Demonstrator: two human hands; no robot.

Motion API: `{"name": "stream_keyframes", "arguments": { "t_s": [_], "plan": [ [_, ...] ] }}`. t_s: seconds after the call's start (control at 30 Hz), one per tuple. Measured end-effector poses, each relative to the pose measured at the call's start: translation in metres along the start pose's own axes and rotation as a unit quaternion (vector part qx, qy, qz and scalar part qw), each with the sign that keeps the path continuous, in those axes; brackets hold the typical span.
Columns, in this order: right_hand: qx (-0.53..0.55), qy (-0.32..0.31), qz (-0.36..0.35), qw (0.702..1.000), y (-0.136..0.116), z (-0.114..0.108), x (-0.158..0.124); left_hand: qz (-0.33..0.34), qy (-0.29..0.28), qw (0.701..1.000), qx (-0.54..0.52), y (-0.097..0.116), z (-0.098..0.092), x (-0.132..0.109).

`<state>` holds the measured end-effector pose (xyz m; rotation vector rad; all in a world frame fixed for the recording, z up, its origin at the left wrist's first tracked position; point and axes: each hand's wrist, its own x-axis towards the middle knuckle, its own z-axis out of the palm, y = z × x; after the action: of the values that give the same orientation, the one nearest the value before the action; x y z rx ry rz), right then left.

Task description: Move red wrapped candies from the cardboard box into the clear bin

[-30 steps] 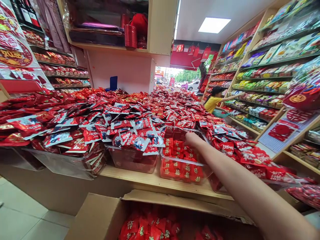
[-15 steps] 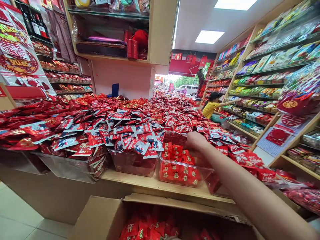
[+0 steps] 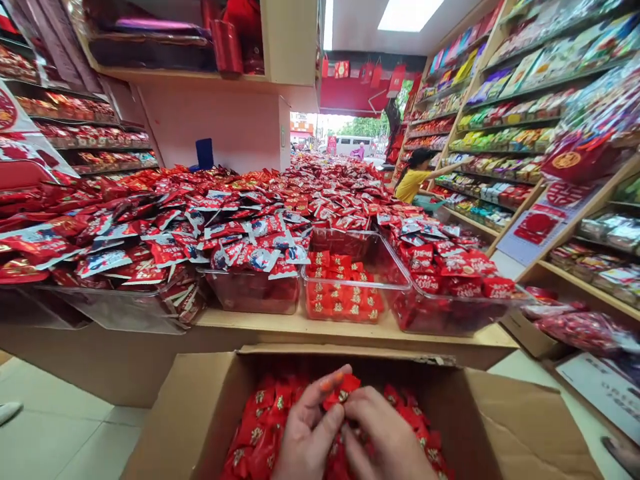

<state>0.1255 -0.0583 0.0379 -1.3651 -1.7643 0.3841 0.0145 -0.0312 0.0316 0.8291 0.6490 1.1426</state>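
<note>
My left hand [image 3: 311, 430] and my right hand [image 3: 383, 427] meet over an open cardboard box [image 3: 195, 393]. Between their fingertips is a small red packet [image 3: 346, 387] with gold print, gripped from both sides. Many like packets [image 3: 257, 433] fill the box beneath, partly hidden by my hands. Beyond the box, a clear plastic bin [image 3: 360, 283] on the wooden counter holds neat rows of the same red packets, with bare space toward its back.
Neighbouring clear bins [image 3: 250, 293] are heaped with red and white wrapped packets. Stocked shelves [image 3: 520, 127] line the right wall. There, a person in a yellow top [image 3: 414, 183] reaches toward the goods. A cabinet [image 3: 293, 43] overhangs the counter on the left.
My right hand has come back from the clear bin to the cardboard box. Both hands now hold a red packet there. The view has tilted down.
</note>
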Motion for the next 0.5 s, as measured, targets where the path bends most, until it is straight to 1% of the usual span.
{"name": "stream_keyframes", "arguments": {
  "t_s": [0.07,0.13,0.17,0.27,0.33,0.43,0.5],
  "plan": [
    [0.100,0.021,0.080,0.992,0.002,-0.012,0.004,-0.005,-0.017,1.000,0.002,0.001,0.000,0.001],
    [0.181,0.041,0.161,0.969,0.003,-0.020,0.007,-0.013,-0.035,0.999,-0.002,0.003,0.002,0.002],
    [0.223,0.040,0.190,0.955,0.005,-0.021,0.007,-0.014,-0.033,0.999,-0.001,0.004,0.003,0.002],
    [0.333,0.016,0.227,0.915,0.010,-0.018,0.006,-0.026,0.007,1.000,0.009,0.003,0.005,0.005],
    [0.370,0.028,0.240,0.897,0.014,-0.013,0.005,-0.052,0.036,0.998,0.008,0.000,0.004,0.007],
    [0.395,0.058,0.263,0.878,0.015,-0.005,0.003,-0.094,0.067,0.993,-0.012,-0.003,0.002,0.009],
    [0.425,0.085,0.283,0.855,0.014,0.002,0.002,-0.107,0.085,0.990,-0.032,-0.004,0.002,0.009]
  ]
}}
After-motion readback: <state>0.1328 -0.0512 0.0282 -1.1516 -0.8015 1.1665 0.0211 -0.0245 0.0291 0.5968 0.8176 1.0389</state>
